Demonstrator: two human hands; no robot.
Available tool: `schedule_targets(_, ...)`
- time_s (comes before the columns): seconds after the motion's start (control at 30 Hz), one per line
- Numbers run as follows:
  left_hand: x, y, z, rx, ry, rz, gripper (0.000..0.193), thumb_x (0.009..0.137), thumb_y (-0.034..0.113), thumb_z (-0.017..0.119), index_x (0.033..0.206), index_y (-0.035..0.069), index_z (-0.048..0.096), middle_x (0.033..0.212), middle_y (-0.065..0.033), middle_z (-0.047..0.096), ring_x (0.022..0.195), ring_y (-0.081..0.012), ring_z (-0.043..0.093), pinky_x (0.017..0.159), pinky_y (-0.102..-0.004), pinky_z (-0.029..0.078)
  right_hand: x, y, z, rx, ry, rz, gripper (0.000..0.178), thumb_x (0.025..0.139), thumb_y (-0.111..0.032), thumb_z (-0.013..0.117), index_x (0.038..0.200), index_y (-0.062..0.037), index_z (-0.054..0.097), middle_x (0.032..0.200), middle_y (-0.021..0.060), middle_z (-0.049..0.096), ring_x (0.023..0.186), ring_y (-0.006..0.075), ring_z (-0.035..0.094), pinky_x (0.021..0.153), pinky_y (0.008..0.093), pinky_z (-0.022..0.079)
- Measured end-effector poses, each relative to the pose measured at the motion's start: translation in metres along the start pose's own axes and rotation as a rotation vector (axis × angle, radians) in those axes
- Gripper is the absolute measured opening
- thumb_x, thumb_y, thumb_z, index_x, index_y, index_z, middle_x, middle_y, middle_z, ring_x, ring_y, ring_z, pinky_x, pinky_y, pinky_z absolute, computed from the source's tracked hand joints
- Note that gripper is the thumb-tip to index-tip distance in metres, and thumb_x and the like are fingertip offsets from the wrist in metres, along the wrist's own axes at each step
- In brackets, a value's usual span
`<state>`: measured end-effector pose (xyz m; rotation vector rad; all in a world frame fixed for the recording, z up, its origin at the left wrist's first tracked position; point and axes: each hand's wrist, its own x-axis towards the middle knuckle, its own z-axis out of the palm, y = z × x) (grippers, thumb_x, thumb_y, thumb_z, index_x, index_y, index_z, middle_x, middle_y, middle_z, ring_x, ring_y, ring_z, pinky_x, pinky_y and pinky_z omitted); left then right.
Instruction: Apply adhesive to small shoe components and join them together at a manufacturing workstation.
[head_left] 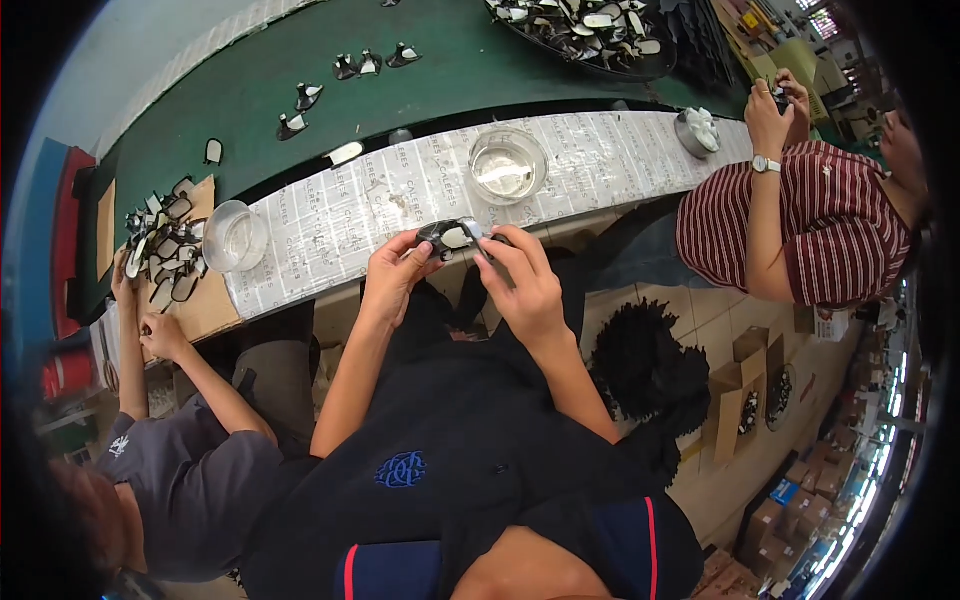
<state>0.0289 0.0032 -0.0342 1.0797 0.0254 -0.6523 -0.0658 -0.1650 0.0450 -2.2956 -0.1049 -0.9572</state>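
Observation:
My left hand [395, 275] grips a small glossy black piece with a white oval face [445, 238], which looks like a shoe heel, just off the near edge of the bench. My right hand [522, 280] pinches a small pale wad [474, 230] against the right end of that piece. Whether the wad is cloth or cotton is too small to tell. Beyond my hands, a round clear dish [507, 165] holds what looks like clear liquid. One similar white-faced piece [346, 154] lies at the bench's far edge.
Several like pieces [369, 62] stand on the green belt [430, 90]; a black tray [640, 68] holds a heap. A metal bowl of white balls [697, 133] sits right. Co-workers flank me: one in a striped shirt [800, 220], one by a clear tub [236, 237].

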Motion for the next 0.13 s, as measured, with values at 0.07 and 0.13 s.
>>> schedule_targets(0.07, -0.0022, 0.0032, 0.0055, -0.031, -0.050, -0.023, 0.024, 0.096, 0.010, 0.062, 0.118, -0.001, 0.062, 0.105, -0.0074, 0.066, 0.094, -0.0140, 0.065, 0.080, -0.0298, 0.060, -0.0075, 0.0030, 0.0019, -0.009, -0.022, -0.005, 0.029, 0.080, -0.001, 0.075, 0.106, -0.0017, 0.063, 0.110, 0.0145, 0.061, 0.091, 0.0310, 0.067, 0.071, 0.0354, 0.057)
schedule_targets(0.13, -0.0031, 0.0028, 0.0065, -0.030, -0.057, -0.018, 0.024, 0.097, 0.011, 0.061, 0.118, 0.000, 0.062, 0.107, -0.0070, 0.066, 0.094, -0.0146, 0.065, 0.080, -0.0297, 0.060, -0.0131, 0.0021, 0.0038, 0.009, -0.021, -0.012, 0.030, 0.080, -0.001, 0.075, 0.108, -0.0020, 0.063, 0.111, 0.0145, 0.061, 0.092, 0.0307, 0.067, 0.072, 0.0354, 0.057)
